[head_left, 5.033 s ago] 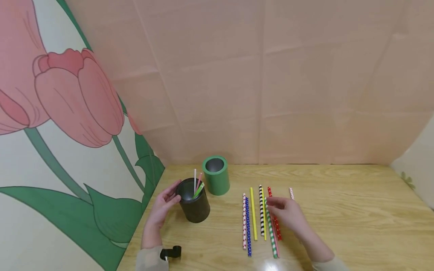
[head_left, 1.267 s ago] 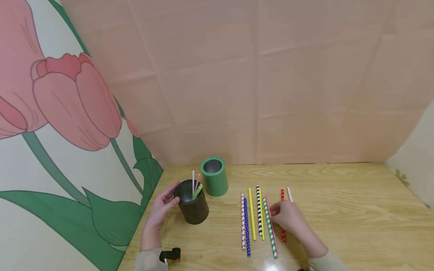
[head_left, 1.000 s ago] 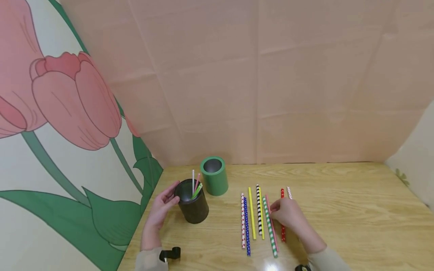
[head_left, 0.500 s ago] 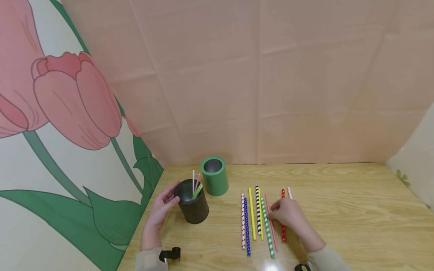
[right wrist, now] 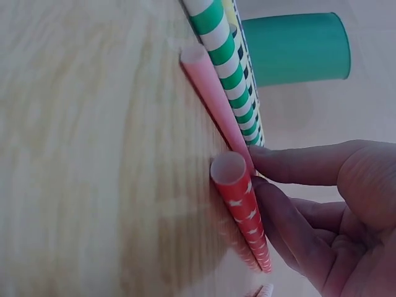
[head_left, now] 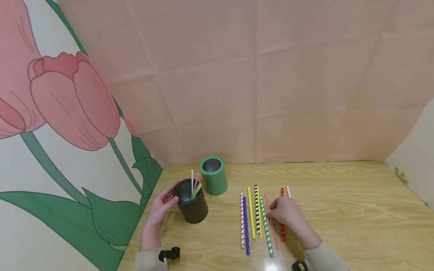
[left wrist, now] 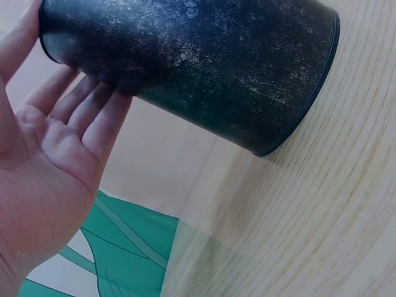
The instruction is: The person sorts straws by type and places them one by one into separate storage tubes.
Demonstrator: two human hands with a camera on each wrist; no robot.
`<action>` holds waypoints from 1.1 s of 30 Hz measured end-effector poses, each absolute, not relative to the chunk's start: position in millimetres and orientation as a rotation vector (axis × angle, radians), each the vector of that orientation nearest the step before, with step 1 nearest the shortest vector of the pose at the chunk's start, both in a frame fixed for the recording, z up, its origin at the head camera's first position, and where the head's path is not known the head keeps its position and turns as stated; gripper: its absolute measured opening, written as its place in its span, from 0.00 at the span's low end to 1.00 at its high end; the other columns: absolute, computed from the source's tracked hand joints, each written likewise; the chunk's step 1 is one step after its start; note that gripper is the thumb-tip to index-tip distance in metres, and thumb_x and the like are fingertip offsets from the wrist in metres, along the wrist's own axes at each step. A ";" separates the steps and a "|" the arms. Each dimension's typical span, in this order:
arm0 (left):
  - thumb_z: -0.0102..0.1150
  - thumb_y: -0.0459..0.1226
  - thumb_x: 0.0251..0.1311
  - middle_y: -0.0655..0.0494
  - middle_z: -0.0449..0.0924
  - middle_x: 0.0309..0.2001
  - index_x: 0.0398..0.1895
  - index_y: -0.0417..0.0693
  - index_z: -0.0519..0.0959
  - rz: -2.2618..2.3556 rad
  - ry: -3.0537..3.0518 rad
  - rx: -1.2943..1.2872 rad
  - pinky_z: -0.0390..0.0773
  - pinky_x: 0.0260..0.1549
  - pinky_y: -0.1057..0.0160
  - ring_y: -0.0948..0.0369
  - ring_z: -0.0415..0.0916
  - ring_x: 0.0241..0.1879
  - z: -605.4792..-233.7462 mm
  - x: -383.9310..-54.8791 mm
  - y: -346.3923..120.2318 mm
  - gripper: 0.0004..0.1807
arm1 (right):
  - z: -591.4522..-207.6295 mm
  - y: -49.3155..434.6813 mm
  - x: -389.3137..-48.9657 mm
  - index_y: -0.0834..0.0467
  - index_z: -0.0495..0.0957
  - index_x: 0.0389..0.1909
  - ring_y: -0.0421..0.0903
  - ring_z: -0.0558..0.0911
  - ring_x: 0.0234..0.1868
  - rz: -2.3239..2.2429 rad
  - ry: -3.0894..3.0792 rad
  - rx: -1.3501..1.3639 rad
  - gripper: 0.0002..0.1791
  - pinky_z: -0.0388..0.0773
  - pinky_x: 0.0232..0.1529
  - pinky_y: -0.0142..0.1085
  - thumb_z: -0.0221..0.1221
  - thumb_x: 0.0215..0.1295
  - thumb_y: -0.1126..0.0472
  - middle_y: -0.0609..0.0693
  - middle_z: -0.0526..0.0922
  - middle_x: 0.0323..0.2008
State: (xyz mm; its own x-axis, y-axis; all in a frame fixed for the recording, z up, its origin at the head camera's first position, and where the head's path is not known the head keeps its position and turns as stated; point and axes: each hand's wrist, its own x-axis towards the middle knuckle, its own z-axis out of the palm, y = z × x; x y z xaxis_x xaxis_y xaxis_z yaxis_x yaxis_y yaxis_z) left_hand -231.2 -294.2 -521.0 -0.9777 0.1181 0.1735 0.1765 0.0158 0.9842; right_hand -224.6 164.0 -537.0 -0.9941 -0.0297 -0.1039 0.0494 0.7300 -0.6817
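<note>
My left hand (head_left: 159, 211) grips the black cup (head_left: 194, 210) at its upper left, thumb over the rim and fingers against the side. White, pink and green straws (head_left: 197, 191) stand inside it. My right hand (head_left: 286, 213) pinches the pink straw (head_left: 275, 237) between thumb and forefinger, low over the table. To its left lies a green-and-white striped straw (head_left: 266, 231). A red straw with white stars (right wrist: 244, 207) lies right of the pink one, beside the fingers. Part of a pale patterned straw (head_left: 288, 191) shows past my right hand, which hides the rest.
Behind the black cup stands a green cup (head_left: 216, 182). Further left on the wooden table (head_left: 356, 210) lie a black-striped straw (head_left: 256, 210), two yellow straws (head_left: 251, 214), a blue dotted straw (head_left: 246, 227) and a red-dotted white straw (head_left: 242, 222). A tulip-patterned wall borders the left side.
Over five seconds the red straw has shifted right, away from the pink one. Lately the green striped straw has slid left, widening its gap to the pink straw. The left hand stays at the black cup.
</note>
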 end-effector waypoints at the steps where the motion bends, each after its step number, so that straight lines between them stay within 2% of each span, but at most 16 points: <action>1: 0.60 0.26 0.74 0.33 0.64 0.78 0.79 0.33 0.66 -2.148 -2.210 -0.325 0.77 0.59 0.70 0.71 0.75 0.66 -520.8 -231.5 -294.1 0.32 | -536.3 163.7 -224.8 0.66 0.88 0.35 0.47 0.81 0.29 -1.106 2.827 0.008 0.14 0.81 0.31 0.40 0.79 0.49 0.63 0.51 0.86 0.29; 18: 0.60 0.26 0.75 0.33 0.64 0.78 0.80 0.33 0.65 -2.161 -2.215 -0.328 0.77 0.59 0.70 0.71 0.75 0.65 -519.8 -231.3 -294.0 0.32 | -534.8 163.6 -223.6 0.63 0.89 0.30 0.46 0.81 0.28 -1.075 2.891 -0.061 0.10 0.81 0.32 0.42 0.76 0.46 0.66 0.50 0.87 0.28; 28: 0.60 0.26 0.74 0.34 0.64 0.78 0.80 0.33 0.65 -2.160 -2.217 -0.323 0.77 0.59 0.70 0.72 0.74 0.66 -521.1 -231.8 -294.5 0.33 | -538.7 166.0 -223.1 0.63 0.90 0.33 0.46 0.81 0.29 -1.162 2.866 -0.023 0.12 0.80 0.33 0.41 0.76 0.45 0.66 0.50 0.88 0.29; 33: 0.59 0.26 0.74 0.34 0.64 0.78 0.80 0.33 0.65 -2.153 -2.220 -0.332 0.77 0.59 0.70 0.71 0.74 0.66 -520.1 -231.7 -293.7 0.33 | -533.7 168.5 -224.2 0.66 0.90 0.38 0.46 0.82 0.30 -1.225 2.805 0.013 0.15 0.80 0.33 0.39 0.76 0.47 0.66 0.49 0.88 0.29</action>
State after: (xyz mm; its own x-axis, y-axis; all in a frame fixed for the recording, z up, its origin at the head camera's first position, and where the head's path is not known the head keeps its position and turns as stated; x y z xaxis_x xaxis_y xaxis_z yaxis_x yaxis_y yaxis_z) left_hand -231.7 -293.7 -520.1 -0.9767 0.1308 0.1700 0.1739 0.0194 0.9846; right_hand -224.2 168.5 -533.7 -0.9967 -0.0247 -0.0775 0.0400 0.6803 -0.7318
